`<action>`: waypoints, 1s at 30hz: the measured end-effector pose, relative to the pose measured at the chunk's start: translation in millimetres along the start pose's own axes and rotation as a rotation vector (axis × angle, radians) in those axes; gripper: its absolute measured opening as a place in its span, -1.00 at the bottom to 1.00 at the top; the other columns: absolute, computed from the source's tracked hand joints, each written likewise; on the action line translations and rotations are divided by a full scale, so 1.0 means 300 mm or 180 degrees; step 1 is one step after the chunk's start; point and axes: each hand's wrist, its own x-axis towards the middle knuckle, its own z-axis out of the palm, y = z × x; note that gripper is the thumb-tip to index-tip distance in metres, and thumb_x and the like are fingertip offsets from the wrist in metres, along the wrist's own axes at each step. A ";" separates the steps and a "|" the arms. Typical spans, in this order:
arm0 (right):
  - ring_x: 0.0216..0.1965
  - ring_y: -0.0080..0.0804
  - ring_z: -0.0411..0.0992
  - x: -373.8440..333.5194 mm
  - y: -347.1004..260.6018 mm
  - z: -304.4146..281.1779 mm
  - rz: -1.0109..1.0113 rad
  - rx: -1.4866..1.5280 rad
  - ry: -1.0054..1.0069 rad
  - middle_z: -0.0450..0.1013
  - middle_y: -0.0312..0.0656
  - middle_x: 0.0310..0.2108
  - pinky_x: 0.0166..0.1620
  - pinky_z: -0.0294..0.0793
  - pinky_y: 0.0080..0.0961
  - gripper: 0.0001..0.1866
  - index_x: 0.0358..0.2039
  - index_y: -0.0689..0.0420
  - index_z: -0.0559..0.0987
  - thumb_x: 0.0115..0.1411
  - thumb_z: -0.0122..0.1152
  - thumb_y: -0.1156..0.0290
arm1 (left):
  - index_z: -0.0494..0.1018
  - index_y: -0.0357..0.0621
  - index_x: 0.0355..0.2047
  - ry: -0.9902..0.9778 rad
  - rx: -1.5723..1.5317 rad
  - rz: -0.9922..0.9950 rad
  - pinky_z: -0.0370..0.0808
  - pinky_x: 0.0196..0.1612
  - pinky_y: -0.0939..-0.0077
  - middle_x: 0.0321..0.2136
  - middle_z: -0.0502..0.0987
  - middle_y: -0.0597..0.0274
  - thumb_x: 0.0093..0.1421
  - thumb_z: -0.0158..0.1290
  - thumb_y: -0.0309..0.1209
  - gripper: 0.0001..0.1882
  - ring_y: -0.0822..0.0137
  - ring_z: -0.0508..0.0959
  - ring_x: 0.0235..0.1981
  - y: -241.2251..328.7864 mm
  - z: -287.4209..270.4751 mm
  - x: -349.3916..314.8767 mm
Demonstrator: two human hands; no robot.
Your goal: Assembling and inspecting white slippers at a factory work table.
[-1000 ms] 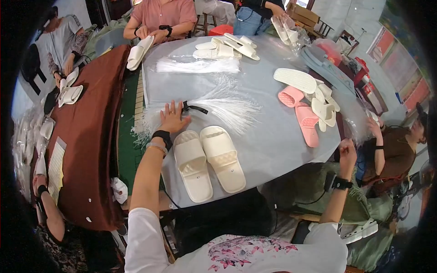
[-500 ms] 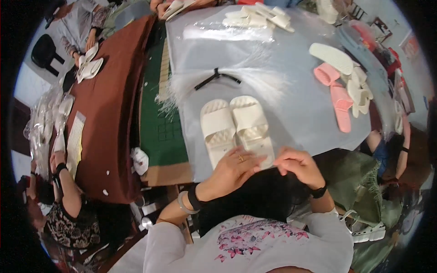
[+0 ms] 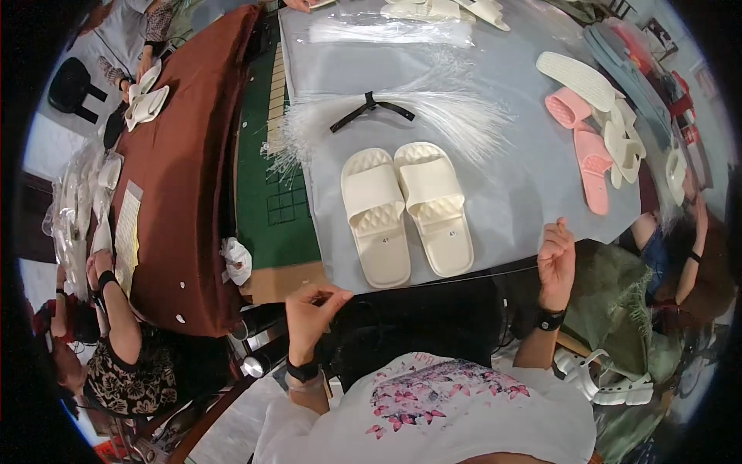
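Note:
My left hand (image 3: 313,308) and my right hand (image 3: 556,259) are held apart in front of the table's near edge. Each pinches one end of a thin clear plastic strand (image 3: 444,280) stretched taut between them. Just beyond it, a pair of cream slide slippers (image 3: 406,209) lies side by side on the grey table sheet (image 3: 502,201). Farther back is a fanned bundle of clear strands (image 3: 448,116) bound with a black tie (image 3: 371,112). Both wrists wear dark bands.
Pink slippers (image 3: 580,147) and white soles (image 3: 580,73) lie at the right. A green cutting mat (image 3: 282,193) and brown cloth (image 3: 185,155) cover the left. A bagged strand bundle (image 3: 386,31) sits far back. Other people sit at the lower left (image 3: 116,348) and right (image 3: 688,247).
My left hand left the strand bundle and came back to the near edge. Both hands met there, then drew apart, pulling one strand taut between them.

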 end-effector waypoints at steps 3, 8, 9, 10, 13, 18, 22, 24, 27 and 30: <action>-0.69 -0.68 -0.02 -0.023 -0.005 -0.042 0.0324 0.0545 -0.0121 0.13 -0.40 -0.60 -0.66 0.02 -0.72 -0.90 -0.31 0.15 0.35 0.24 -0.17 0.47 | 0.39 -0.21 -0.65 0.0195 -0.0630 -0.0164 0.38 -0.43 0.68 -0.63 0.45 0.31 0.00 0.12 -0.45 -0.83 0.51 0.45 -0.56 0.002 -0.003 0.048; -0.70 -0.77 -0.03 -0.084 0.106 -0.014 -0.0160 -0.1217 0.0474 0.19 -0.42 -0.55 -0.69 -0.07 -0.79 -0.76 -0.24 0.12 0.35 0.23 -0.10 0.22 | 0.24 -0.09 -0.55 -0.0509 -0.4009 0.0040 0.28 0.03 0.13 -0.34 0.40 0.25 0.15 -0.05 -0.22 -0.74 0.13 0.40 -0.09 0.041 0.103 0.076; -0.70 -0.77 -0.03 -0.086 0.124 -0.005 -0.0173 -0.1261 0.0600 0.20 -0.42 -0.55 -0.69 -0.08 -0.80 -0.71 -0.23 0.13 0.36 0.23 -0.12 0.17 | 0.24 -0.07 -0.55 -0.0554 -0.4618 -0.0289 0.27 0.04 0.10 -0.38 0.38 0.29 0.18 -0.09 -0.19 -0.73 0.09 0.38 -0.05 0.088 0.127 0.075; -0.67 -0.73 0.01 -0.090 0.118 -0.005 0.0020 -0.1053 0.0220 0.28 -0.37 -0.49 -0.64 0.01 -0.80 -0.71 -0.15 0.21 0.32 0.21 -0.11 0.29 | 0.23 -0.05 -0.50 -0.0277 -0.4689 -0.0792 0.34 0.01 0.11 -0.51 0.30 0.38 0.24 -0.22 -0.16 -0.73 0.26 0.47 -0.25 0.119 0.145 0.079; -0.62 -0.67 0.07 -0.096 0.125 0.042 0.0171 -0.0774 0.0358 0.35 -0.25 -0.35 -0.54 0.12 -0.78 -0.61 -0.05 0.29 0.26 0.06 -0.08 0.50 | 0.19 -0.02 -0.47 -0.1498 -0.6082 -0.0944 0.49 -0.31 0.44 -0.58 0.23 0.45 0.26 -0.29 -0.13 -0.72 0.55 0.40 -0.61 0.058 0.151 0.095; -0.54 -0.64 0.13 -0.077 0.123 0.054 0.0356 -0.0960 0.0244 0.30 -0.09 -0.15 -0.44 0.20 -0.74 -0.43 0.05 0.34 0.15 -0.05 -0.09 0.60 | 0.13 0.00 -0.50 -0.1335 -0.3976 -0.1015 0.18 -0.65 0.76 -0.65 0.15 0.47 0.26 -0.25 -0.16 -0.73 0.62 0.10 -0.77 0.073 0.148 0.092; -0.53 -0.66 0.13 -0.062 0.160 0.069 0.0533 -0.0939 0.0151 0.26 -0.03 -0.06 -0.43 0.23 -0.73 -0.50 0.08 0.32 0.12 0.08 -0.11 0.56 | 0.21 -0.02 -0.44 -0.0911 -0.3261 -0.1019 0.28 -0.42 0.65 -0.63 0.17 0.46 0.24 -0.16 -0.25 -0.82 0.62 0.17 -0.64 0.040 0.175 0.092; -0.57 -0.68 0.12 -0.067 0.203 0.110 0.0480 -0.1190 0.0213 0.27 -0.03 -0.06 -0.48 0.21 -0.75 -0.53 0.07 0.31 0.13 0.13 -0.13 0.53 | 0.22 -0.03 -0.43 -0.0727 -0.3275 -0.1018 0.31 -0.40 0.62 -0.62 0.21 0.45 0.23 -0.15 -0.26 -0.83 0.60 0.20 -0.63 0.024 0.181 0.096; -0.64 -0.72 0.08 -0.094 0.212 0.169 0.0629 -0.1528 0.0063 0.33 -0.08 -0.14 -0.61 0.13 -0.81 -0.59 0.05 0.29 0.16 0.18 -0.16 0.49 | 0.25 -0.05 -0.40 -0.0498 -0.3351 -0.1012 0.35 -0.41 0.59 -0.61 0.25 0.42 0.22 -0.13 -0.27 -0.84 0.57 0.26 -0.61 0.004 0.186 0.104; -0.71 -0.77 0.01 -0.093 0.227 0.181 0.1011 -0.1858 -0.0347 0.39 -0.19 -0.31 -0.70 0.00 -0.85 -0.61 0.04 0.25 0.20 0.20 -0.16 0.44 | 0.23 -0.03 -0.43 -0.0604 -0.3318 -0.0988 0.26 -0.51 0.69 -0.63 0.22 0.45 0.22 -0.14 -0.25 -0.83 0.60 0.21 -0.65 0.025 0.186 0.103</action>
